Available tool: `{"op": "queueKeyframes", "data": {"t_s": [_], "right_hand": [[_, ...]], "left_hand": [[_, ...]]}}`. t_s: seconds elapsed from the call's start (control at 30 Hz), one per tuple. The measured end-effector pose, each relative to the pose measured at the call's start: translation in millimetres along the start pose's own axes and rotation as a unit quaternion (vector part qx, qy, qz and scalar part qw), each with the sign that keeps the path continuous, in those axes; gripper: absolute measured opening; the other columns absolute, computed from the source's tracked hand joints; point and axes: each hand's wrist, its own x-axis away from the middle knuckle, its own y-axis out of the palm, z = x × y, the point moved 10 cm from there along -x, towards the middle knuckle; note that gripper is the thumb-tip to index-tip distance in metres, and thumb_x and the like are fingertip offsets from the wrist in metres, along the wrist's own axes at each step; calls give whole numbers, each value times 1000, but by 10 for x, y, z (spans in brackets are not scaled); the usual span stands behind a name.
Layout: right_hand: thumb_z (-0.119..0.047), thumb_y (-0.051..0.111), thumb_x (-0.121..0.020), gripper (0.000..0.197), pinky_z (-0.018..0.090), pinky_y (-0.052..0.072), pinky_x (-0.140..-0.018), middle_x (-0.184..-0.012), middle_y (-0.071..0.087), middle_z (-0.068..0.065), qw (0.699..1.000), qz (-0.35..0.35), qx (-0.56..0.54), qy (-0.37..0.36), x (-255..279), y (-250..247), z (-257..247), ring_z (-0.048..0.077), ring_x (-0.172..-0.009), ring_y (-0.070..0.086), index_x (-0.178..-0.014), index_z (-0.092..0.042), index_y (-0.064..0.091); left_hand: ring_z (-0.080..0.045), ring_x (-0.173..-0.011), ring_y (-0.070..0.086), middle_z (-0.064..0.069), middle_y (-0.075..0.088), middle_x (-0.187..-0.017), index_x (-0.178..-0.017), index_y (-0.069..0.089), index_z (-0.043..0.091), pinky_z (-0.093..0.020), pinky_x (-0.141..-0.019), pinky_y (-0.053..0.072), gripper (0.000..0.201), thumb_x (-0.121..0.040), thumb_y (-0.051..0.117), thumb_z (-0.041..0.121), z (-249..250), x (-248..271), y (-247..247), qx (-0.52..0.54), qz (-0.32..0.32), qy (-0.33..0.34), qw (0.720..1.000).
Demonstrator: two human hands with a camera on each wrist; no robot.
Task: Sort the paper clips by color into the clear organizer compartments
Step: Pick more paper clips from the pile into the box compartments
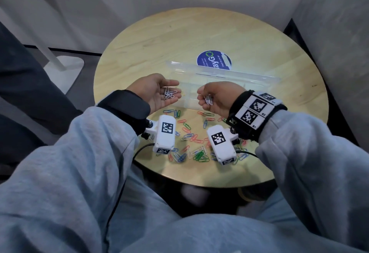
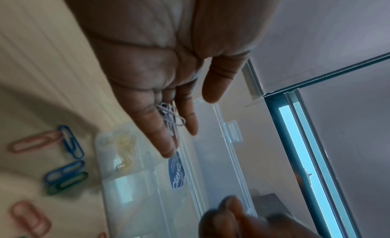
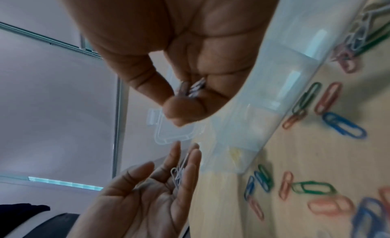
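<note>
Right hand (image 1: pixel 217 97) pinches wire clips (image 1: pixel 208 99); left hand (image 1: pixel 157 90), fingers straight, cradles white clips (image 1: pixel 169 93).

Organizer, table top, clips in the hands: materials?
Organizer: clear glossy plastic, the table showing through. Table top: pale wood, matte, visible grain. White paper clips in left hand and right hand: probably coated wire; coating uncertain.

Clear plastic organizer (image 1: pixel 229 81), wooden table (image 1: pixel 159 38)

White paper clips (image 1: pixel 169 94) lie in a palm; the clear organizer (image 1: pixel 217 84) stands open.
</note>
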Motion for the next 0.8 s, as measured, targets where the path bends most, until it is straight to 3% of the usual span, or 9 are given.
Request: {"op": "queueKeyframes", "data": {"t_s": [0.17,0.27,0.37,0.43,0.53,0.6,0.7,0.77,0.8], "right_hand": [[11,36,-88,18,26,52,-72,-78,48,11,994,85,-67,-20,-180,-183,-167,19,-70,51,-86,3,52],[3,48,-84,17,21,51,-67,-81,52,6,996,87,-12,1,-266,-133,-152,14,-72,53,-100,-3,51],[-5,53,-78,6,22,35,-67,-62,45,3,995,92,28,10,-388,-170,-69,13,-55,41,-78,-11,53],[-7,55,-79,13,24,38,-69,-63,46,2,995,91,28,-1,-427,-220,-40,13,-56,43,-69,-14,50],[-4,51,-86,17,21,43,-68,-81,52,-1,998,59,-7,-35,-371,-235,-42,10,-70,50,-79,-19,54],[4,43,-87,28,20,44,-72,-85,53,0,995,70,11,-66,-276,-347,-68,13,-79,51,-80,-19,58],[6,43,-86,31,27,48,-81,-92,55,1,986,89,71,-124,-96,-490,-156,16,-90,53,-78,-19,60],[4,46,-86,31,31,51,-85,-90,57,-1,977,104,125,-135,-25,-581,-162,17,-90,54,-76,-22,59],[3,47,-85,31,33,51,-86,-86,58,-3,971,112,160,-137,1,-616,-156,17,-87,55,-75,-24,59]], "left_hand": [[-22,-80,60,-16,58,-93,-90,58,3,-27,-79,50,28,-94,33,15,49,-94,169,-17,3,5,1000],[-22,-75,57,-15,55,-85,-85,56,4,-26,-72,49,28,-96,37,22,52,-152,284,-37,10,-2,999],[-20,-70,53,-11,51,-80,-82,53,6,-25,-68,47,26,-95,42,26,56,-200,375,-35,17,-6,999],[-17,-71,50,-8,46,-80,-82,52,8,-25,-69,45,24,-94,42,26,50,-230,435,-24,16,-6,1000],[-18,-91,47,-4,45,-83,-82,51,11,-29,-100,40,22,-95,38,23,18,-248,537,-16,-7,-3,1000],[-20,-116,46,-7,54,-104,-87,53,12,-33,-112,27,21,-95,36,23,4,-221,588,-20,-20,4,1000],[-20,-139,35,-12,47,-134,-109,58,13,-34,-114,24,26,-95,37,21,33,-152,621,-28,-19,32,999],[-20,-133,42,-12,52,-127,-114,59,13,-32,-110,30,28,-96,39,18,95,-112,604,-32,-5,63,997],[-20,-123,51,-8,56,-114,-105,61,13,-29,-103,37,23,-95,40,16,146,-89,570,-35,7,83,996]]}}
